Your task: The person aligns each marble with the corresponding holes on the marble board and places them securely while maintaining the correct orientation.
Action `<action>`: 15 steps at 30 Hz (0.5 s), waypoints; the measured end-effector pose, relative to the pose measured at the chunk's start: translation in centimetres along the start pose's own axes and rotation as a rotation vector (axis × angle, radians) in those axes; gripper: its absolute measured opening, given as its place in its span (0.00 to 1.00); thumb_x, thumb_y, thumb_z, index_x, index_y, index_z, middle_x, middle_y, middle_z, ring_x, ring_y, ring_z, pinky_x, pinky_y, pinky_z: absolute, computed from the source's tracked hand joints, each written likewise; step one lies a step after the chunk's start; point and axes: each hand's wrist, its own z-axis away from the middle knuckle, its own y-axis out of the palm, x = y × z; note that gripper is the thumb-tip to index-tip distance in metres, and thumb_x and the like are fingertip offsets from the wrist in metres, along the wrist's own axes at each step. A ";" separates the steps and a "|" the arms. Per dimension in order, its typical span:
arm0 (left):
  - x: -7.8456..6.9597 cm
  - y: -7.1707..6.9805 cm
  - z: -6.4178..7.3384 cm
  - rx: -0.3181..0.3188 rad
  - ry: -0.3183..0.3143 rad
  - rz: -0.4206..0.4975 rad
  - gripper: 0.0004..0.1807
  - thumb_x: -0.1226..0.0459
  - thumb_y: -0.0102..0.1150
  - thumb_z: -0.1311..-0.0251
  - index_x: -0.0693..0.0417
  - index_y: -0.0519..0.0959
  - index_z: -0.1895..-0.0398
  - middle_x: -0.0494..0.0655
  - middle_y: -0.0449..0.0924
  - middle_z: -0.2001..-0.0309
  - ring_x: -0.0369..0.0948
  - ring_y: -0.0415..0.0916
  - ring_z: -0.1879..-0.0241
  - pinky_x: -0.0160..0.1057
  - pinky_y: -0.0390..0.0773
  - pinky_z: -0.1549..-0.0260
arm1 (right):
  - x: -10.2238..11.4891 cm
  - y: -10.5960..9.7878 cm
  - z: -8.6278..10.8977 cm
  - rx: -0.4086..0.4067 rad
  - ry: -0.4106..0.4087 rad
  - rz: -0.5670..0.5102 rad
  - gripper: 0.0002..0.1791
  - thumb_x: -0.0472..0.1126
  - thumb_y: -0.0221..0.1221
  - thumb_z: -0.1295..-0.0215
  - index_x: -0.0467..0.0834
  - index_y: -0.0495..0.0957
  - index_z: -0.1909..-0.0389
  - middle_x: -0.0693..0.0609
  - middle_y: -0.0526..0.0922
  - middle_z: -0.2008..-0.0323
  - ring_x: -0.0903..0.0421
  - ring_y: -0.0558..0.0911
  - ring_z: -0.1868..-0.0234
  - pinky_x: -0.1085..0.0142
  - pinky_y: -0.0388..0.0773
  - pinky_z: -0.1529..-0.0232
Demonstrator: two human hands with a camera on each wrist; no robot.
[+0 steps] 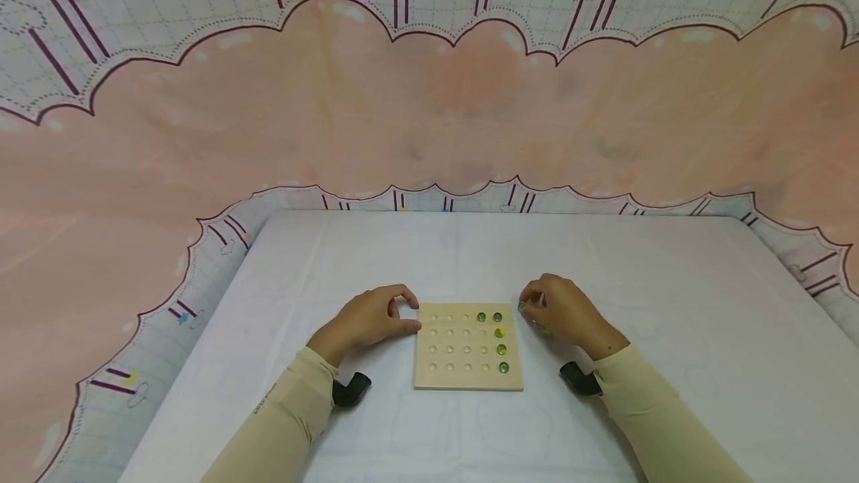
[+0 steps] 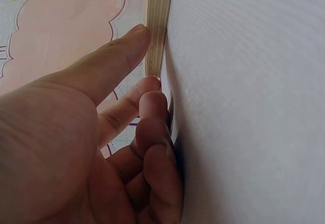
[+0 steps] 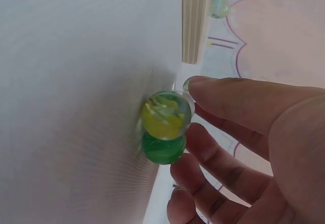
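A pale wooden board with rows of round dimples lies in front of me. Green and yellow glass marbles fill its right column, and one more green marble sits beside the top one. My left hand touches the board's left edge, thumb on the side and index finger at the far corner. Just off the far right corner, my right hand pinches a small glass marble between thumb and index finger, mostly hidden by the thumb. Beneath that hand lie a clear marble with yellow swirls and a green marble.
The board stands on a white-covered table. Behind it hangs a peach and white patterned cloth. Dark wrist cameras sit on both sleeves, close to the tabletop.
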 end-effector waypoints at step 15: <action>0.0 0.1 0.0 -0.001 -0.005 -0.004 0.17 0.49 0.74 0.46 0.36 0.79 0.56 0.42 0.74 0.74 0.39 0.69 0.75 0.38 0.65 0.73 | 0.5 0.2 0.1 -0.008 -0.007 -0.049 0.06 0.35 0.66 0.37 0.43 0.86 0.60 0.50 0.80 0.64 0.55 0.74 0.67 0.67 0.73 0.72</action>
